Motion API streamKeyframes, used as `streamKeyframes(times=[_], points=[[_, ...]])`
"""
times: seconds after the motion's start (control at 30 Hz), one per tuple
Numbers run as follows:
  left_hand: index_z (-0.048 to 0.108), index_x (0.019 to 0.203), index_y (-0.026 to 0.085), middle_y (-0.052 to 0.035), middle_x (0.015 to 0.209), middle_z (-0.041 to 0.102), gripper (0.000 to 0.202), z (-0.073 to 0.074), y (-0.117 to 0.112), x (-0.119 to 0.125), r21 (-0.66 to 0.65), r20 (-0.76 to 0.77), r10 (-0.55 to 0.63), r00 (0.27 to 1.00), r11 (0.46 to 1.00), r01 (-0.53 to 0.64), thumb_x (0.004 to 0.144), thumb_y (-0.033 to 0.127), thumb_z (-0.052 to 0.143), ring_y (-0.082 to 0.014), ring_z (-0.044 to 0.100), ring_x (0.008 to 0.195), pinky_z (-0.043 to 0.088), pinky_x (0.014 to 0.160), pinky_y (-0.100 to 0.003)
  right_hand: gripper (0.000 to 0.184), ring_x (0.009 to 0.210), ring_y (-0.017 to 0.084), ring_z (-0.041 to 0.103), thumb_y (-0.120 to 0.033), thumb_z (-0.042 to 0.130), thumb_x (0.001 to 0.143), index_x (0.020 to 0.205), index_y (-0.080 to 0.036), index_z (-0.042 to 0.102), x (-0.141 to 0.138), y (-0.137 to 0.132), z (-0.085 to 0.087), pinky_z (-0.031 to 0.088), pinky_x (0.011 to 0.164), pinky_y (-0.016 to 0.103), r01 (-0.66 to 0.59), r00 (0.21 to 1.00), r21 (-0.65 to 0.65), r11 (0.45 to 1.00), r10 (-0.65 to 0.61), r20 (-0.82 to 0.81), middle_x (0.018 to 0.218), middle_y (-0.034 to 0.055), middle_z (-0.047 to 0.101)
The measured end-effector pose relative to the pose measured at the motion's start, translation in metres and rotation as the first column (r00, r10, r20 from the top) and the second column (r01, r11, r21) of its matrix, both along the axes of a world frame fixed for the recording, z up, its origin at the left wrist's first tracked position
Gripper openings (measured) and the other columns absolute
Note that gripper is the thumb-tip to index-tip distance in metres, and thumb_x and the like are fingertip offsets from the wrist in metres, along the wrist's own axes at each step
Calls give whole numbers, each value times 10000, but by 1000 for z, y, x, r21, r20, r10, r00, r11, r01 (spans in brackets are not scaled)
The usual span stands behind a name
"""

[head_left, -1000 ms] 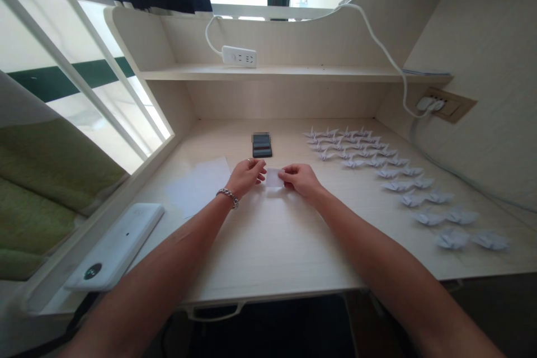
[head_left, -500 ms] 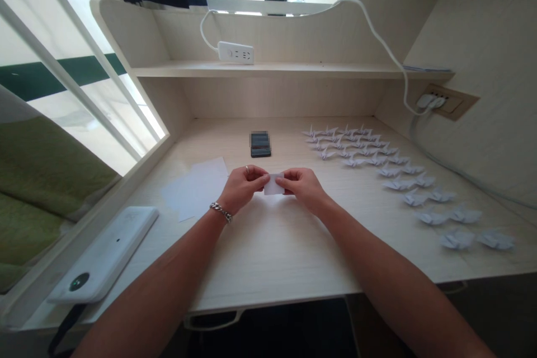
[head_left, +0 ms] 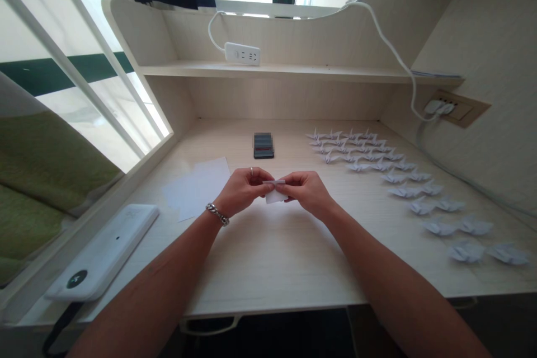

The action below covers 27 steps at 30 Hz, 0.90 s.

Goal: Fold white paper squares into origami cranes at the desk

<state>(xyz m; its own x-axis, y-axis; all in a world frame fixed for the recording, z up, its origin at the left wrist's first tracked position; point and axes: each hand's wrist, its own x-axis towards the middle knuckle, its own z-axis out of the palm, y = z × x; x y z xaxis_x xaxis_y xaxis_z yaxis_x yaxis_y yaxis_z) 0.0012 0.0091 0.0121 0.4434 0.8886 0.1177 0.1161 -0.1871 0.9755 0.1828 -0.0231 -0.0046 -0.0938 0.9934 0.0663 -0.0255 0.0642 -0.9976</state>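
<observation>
A small folded piece of white paper [head_left: 276, 197] is held between my two hands, above the middle of the desk. My left hand [head_left: 248, 187], with a ring and a chain bracelet, pinches its left side between thumb and fingers. On the other side my right hand [head_left: 305, 190] pinches the paper the same way. The paper's upper part shows as a narrow folded strip above my thumbs, and a flat part hangs below. White sheets of paper [head_left: 197, 185] lie on the desk to the left of my left hand. Rows of folded paper cranes [head_left: 380, 165] stand to the right.
A dark phone-like object [head_left: 263, 146] lies behind my hands, its surface partly blurred. A long white device [head_left: 107, 251] with a black cable sits at the left edge. A power strip [head_left: 242, 53] rests on the shelf [head_left: 293, 71]; a wall socket [head_left: 459, 107] is at right.
The paper has tilted, and a folded strip now shows along its top. Both hands have stayed pinched on it, their thumbs closer together. The camera view has shifted slightly.
</observation>
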Motion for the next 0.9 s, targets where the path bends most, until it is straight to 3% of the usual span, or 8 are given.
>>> streamKeyframes(times=[0.3, 0.47, 0.9], points=[[714, 739, 146, -5, 623, 650, 139, 2, -1, -3, -98, 155, 3, 988, 995, 13, 638, 218, 777, -113, 575, 580, 473, 557, -243, 259, 647, 167, 666, -311, 827, 569, 783, -177, 768, -7, -3, 0, 552, 594, 295, 19, 980, -29, 999, -24, -198, 697, 39, 720], [725, 727, 150, -17, 639, 665, 112, 2, 0, -5, -81, 184, -3, 983, 997, 18, 635, 198, 766, -119, 576, 586, 471, 560, -252, 236, 653, 169, 660, -271, 824, 564, 775, -180, 772, -8, -3, 0, 556, 635, 327, -12, 968, -40, 999, 2, -251, 704, 41, 724], [713, 750, 127, -39, 680, 685, 176, 8, -6, 1, 25, 56, 49, 997, 998, -50, 623, 227, 782, -140, 611, 624, 470, 558, -244, 249, 613, 160, 620, -339, 810, 596, 754, -156, 754, -10, -2, -1, 516, 612, 317, 88, 991, 73, 993, -80, -110, 659, 39, 699]])
